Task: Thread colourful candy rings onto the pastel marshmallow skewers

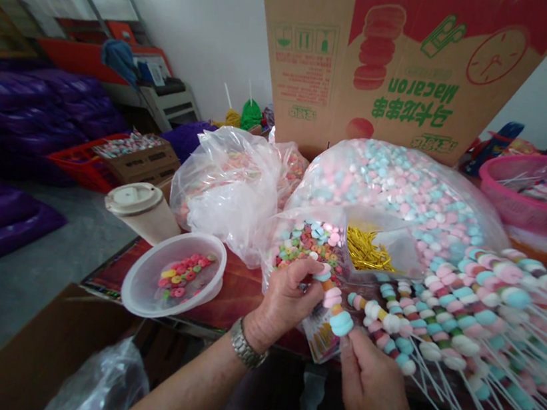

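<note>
My right hand is closed around the lower end of a marshmallow skewer, just under its big blue marshmallow. Pink and blue marshmallows alternate with orange rings along it. At the upper end, my left hand, with a metal watch on the wrist, pinches a pink marshmallow. Behind the left fingers lies an open pile of coloured cereal rings and marshmallows. Gold twist ties fill a compartment beside it. Many finished-looking skewers lie to the right, white sticks toward me.
A large clear bag of marshmallows stands behind, before a tall cardboard box. Left are a bag of rings, a plastic bowl with some rings, and a lidded cup. A pink basket sits at right.
</note>
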Demonstrator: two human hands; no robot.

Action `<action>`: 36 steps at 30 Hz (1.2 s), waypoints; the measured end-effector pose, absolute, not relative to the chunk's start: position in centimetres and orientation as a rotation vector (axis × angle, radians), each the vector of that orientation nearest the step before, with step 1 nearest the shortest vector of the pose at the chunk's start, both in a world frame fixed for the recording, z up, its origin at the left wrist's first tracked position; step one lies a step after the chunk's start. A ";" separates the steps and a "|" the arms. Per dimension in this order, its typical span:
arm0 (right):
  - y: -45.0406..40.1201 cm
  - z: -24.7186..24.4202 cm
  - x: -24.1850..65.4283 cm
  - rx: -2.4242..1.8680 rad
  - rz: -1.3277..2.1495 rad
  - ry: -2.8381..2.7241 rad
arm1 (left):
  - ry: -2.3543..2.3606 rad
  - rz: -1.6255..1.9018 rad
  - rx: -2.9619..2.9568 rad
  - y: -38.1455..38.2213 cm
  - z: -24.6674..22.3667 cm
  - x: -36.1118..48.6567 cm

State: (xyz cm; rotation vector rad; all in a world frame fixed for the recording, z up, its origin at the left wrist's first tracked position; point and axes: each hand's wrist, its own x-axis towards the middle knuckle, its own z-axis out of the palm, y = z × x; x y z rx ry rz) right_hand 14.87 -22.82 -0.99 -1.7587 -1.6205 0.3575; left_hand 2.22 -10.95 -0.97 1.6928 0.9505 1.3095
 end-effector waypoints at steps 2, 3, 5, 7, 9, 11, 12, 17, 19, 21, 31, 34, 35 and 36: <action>-22.5 -1.0 14.6 -1.706 0.407 -1.589 | 0.889 1.283 1.617 -11.0 -0.6 1.9; -22.4 -1.0 14.5 -1.684 0.428 -1.572 | 0.845 1.239 1.558 -11.0 -0.2 1.8; -22.3 -1.0 14.5 -1.673 0.457 -1.540 | 0.778 1.131 1.430 -11.0 0.5 1.6; -22.2 -1.0 14.6 -1.677 0.489 -1.532 | 0.764 1.088 1.287 -10.9 1.2 1.6; -22.2 -1.0 14.7 -1.677 0.511 -1.530 | 0.762 1.128 1.104 -10.7 1.6 1.9; -22.2 -1.0 14.7 -1.666 0.524 -1.533 | 0.727 1.129 0.911 -10.4 1.7 2.4; -22.2 -0.9 14.7 -1.663 0.526 -1.536 | 0.696 1.084 0.829 -10.2 1.7 2.6; -22.3 -1.0 14.8 -1.722 0.469 -1.598 | 0.549 0.842 0.661 -10.3 1.7 3.2; -22.4 -1.1 14.9 -1.756 0.425 -1.634 | 0.513 0.856 0.694 -10.6 1.7 3.4; -22.5 -1.2 14.9 -1.772 0.405 -1.666 | 0.508 0.886 0.716 -10.9 1.7 3.5; -22.0 -1.8 14.1 -1.759 0.395 -1.674 | 0.582 0.950 0.652 -12.4 1.7 5.0; -21.7 -2.1 14.1 -1.810 0.392 -1.668 | 0.635 0.982 0.632 -12.8 1.3 5.5; -21.5 -2.2 14.1 -1.827 0.396 -1.665 | 0.653 0.992 0.617 -12.8 1.1 5.5; -21.3 -2.2 14.1 -1.833 0.404 -1.660 | 0.670 0.999 0.605 -12.8 1.0 5.5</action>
